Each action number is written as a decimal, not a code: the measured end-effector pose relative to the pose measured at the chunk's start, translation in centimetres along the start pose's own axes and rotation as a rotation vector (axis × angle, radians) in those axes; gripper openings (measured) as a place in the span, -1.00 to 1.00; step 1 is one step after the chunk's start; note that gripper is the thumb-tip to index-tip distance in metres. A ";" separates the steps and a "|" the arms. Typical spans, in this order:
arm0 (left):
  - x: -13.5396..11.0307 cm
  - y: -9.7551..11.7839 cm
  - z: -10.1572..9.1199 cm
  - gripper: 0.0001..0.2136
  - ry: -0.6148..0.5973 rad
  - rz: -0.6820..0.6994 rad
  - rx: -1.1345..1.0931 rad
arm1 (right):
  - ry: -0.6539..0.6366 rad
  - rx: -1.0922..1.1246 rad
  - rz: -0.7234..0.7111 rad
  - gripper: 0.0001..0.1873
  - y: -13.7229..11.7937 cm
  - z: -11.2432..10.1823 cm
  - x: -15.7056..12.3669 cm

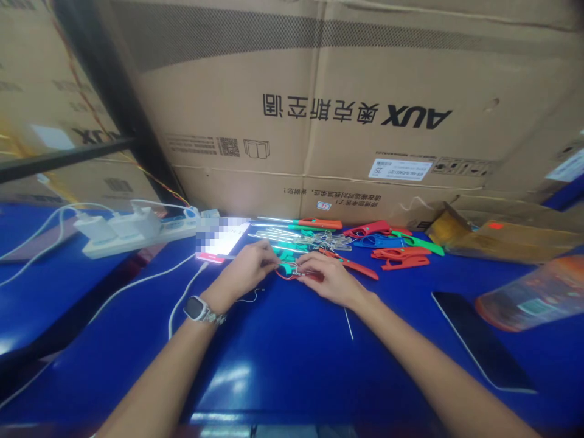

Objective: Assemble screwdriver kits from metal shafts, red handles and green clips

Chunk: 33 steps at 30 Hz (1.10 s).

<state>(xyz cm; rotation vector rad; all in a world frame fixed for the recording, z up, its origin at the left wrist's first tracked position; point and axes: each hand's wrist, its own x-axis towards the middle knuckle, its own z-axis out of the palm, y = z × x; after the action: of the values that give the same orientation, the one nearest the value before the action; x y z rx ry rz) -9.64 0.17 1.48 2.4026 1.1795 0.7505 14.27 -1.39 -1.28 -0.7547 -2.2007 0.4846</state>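
Note:
My left hand (pixel 256 266), with a watch on the wrist, is closed in a pinch at the left end of a partly assembled long-nosed lighter (pixel 286 270). It shows a green piece and a red curved edge. From the other side my right hand (pixel 331 277) grips the same lighter, fingers bent over its thin wires; their tips are partly hidden. Just behind lie lighters with metal rods (pixel 274 233), a red-and-green lighter (pixel 319 224) and a tangle of clear and wiry parts (pixel 326 240). A thin rod (pixel 349 323) sticks out below my right hand.
Red, blue and green lighter shells (pixel 387 243) lie behind on the right. A lit phone (pixel 228 237) and a power strip (pixel 137 234) with white cables are at left. A dark phone (pixel 483 340) and a plastic jar (pixel 533 298) stand right. Cardboard boxes (pixel 228 121) wall the back.

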 end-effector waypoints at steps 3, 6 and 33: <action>0.0 0.2 0.0 -0.85 -0.020 0.018 0.062 | -0.005 -0.008 0.003 -0.94 0.0 0.0 0.0; 0.0 0.0 -0.1 -0.82 -0.034 0.038 0.134 | -0.009 -0.022 -0.007 -0.95 -0.1 0.0 0.1; 0.2 0.7 1.4 -0.81 0.079 0.165 0.076 | 0.036 0.000 -0.019 -0.89 -0.2 -0.2 0.1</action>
<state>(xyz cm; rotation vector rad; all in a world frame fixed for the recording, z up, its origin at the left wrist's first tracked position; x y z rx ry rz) -8.25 -0.19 0.81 2.5791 1.0668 0.8727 14.33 -1.43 -1.02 -0.7362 -2.1723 0.4575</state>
